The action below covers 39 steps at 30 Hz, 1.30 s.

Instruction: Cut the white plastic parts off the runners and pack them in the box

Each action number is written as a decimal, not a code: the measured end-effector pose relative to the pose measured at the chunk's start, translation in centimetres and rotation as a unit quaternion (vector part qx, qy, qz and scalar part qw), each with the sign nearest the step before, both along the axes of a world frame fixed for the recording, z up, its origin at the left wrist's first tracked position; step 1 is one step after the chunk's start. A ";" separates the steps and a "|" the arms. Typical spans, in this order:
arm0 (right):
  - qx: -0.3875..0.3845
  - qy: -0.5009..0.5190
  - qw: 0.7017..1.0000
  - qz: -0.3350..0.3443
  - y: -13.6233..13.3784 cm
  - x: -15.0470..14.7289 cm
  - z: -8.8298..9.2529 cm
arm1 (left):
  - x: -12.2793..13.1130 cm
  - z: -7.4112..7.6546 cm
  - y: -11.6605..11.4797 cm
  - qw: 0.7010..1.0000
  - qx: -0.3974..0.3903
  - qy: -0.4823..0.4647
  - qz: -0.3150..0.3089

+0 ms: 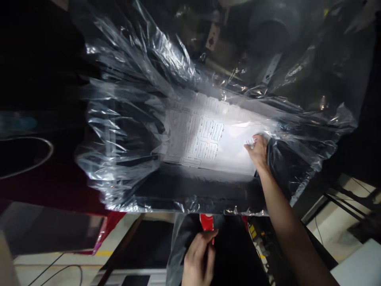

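Note:
A clear plastic liner [110,115] spreads over the sides of a dark box-like container [202,188]. White printed paper [205,139] lies at its bottom, with rows of dark wavy lines on its left part. My right hand [258,151] reaches inside at the paper's right end, its thumb and fingers bent toward each other. Between them is a small, pale crumpled bit that I cannot make out. My left hand [199,258] is below the container's near edge with curled fingers, close to a red and white item [207,222]; what it holds is unclear.
Dark equipment with playing-card-like pieces [212,36] shows through the plastic at the back. A grey panel [53,228] with a red edge stands at left. Cables [67,267] lie on the floor at lower left, and a pale surface [358,264] is at lower right.

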State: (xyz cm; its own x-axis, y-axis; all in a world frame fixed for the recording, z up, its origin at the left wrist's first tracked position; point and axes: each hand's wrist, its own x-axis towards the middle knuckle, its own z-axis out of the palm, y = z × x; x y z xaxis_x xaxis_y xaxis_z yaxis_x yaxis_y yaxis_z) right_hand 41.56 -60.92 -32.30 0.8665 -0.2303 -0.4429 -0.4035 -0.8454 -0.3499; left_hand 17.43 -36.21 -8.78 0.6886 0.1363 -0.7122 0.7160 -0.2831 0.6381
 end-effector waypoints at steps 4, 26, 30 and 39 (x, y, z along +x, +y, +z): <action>0.001 -0.001 1.000 0.004 3.3 0.5 -1.6 | -0.8 -0.7 0.3 0.999 -0.012 0.032 -0.004; -0.026 0.115 0.990 0.072 8.3 -6.1 0.5 | -2.3 -0.2 1.1 0.998 -0.023 0.045 -0.033; 0.029 0.138 0.979 0.145 9.2 -7.5 1.4 | -3.2 -0.2 1.4 0.998 -0.025 0.041 -0.039; -0.011 0.159 0.979 0.128 7.8 -9.4 0.9 | -4.8 0.2 3.4 0.998 -0.013 0.057 -0.038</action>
